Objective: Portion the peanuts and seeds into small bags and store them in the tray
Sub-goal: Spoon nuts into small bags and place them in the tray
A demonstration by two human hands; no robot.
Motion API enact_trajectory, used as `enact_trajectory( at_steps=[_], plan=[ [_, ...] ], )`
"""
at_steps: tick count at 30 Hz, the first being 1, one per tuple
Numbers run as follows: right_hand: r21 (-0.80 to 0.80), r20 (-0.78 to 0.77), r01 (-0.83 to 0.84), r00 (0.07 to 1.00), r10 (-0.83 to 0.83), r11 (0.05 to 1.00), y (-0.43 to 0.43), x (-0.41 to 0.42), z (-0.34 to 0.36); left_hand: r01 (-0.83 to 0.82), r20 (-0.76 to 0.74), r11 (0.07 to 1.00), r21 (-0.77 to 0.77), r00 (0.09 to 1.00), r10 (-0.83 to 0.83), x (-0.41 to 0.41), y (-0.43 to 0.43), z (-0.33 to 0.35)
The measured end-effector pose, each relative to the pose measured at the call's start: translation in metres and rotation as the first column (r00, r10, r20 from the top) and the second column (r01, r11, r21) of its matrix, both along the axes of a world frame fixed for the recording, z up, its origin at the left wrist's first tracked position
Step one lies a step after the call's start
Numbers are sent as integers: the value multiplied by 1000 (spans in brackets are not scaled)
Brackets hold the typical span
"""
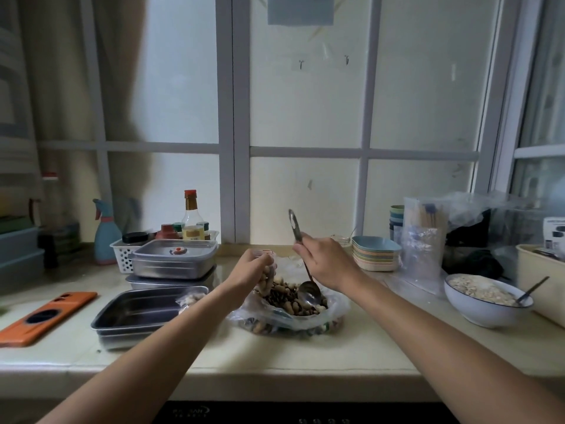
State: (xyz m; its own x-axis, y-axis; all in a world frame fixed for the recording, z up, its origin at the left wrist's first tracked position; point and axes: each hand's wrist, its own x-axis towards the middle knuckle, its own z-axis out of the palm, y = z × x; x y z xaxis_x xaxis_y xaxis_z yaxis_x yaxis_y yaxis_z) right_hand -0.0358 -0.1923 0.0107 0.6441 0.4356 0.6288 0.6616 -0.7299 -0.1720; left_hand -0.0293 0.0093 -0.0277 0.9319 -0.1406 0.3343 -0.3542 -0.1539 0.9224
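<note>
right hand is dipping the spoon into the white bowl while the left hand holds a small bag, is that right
No. The head view shows the spoon in the right hand dipping into the big plastic bag of peanuts and seeds, not the white bowl. The left hand does hold a small bag.

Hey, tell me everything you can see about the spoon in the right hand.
The spoon is shiny metal, its long thin handle ending in a flat tab with an oval hole. It stands steeply, tab end up. The right hand grips the handle's middle. The bowl rests among the peanuts and seeds in the open clear bag on the counter.
</note>
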Motion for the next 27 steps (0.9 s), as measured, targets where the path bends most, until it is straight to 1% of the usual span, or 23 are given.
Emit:
enact_trajectory(
  at_steps=[2, 3, 5, 8, 11, 13, 17, 19, 22, 27],
  plan=[
    [102, -72, 45, 997, -38, 994, 0, 1, 0, 8, 3, 1000, 20, 1000, -8, 0, 1, 0],
    [192, -139, 74, 989, -48, 979, -1, 2, 0, 10, 2, 1000, 27, 1000, -10, -1, 1, 1],
    [362, -278, 162, 959, -60, 918, -5, 6, -4, 16, 0, 999, 36, 1000, -16, -2, 1, 1],
    [469, -417, 298, 905, -89, 831, -13, 13, -10, 20, -4, 998, 51, 1000, -20, -6, 0, 2],
    [540, -502, 397, 860, -94, 742, -24, 17, -14, 17, -18, 998, 64, 1000, -16, -6, 1, 3],
    [573, -534, 439, 840, -92, 692, -31, 19, -14, 4, -41, 998, 63, 999, -1, -4, 3, 3],
    [623, -596, 510, 801, -63, 593, -42, 24, -14, -78, -118, 997, 21, 990, 80, -1, 0, -2],
    [632, -605, 522, 794, -57, 573, -46, 27, -11, -89, -118, 995, 54, 989, 95, 0, -1, -4],
    [647, -581, 509, 812, -65, 567, -48, 28, 4, -105, -101, 988, 115, 988, 117, 2, -2, -4],
    [714, -501, 462, 862, -76, 525, -42, 21, 39, -67, -115, 991, 120, 990, 81, 0, -4, -2]
  ],
)
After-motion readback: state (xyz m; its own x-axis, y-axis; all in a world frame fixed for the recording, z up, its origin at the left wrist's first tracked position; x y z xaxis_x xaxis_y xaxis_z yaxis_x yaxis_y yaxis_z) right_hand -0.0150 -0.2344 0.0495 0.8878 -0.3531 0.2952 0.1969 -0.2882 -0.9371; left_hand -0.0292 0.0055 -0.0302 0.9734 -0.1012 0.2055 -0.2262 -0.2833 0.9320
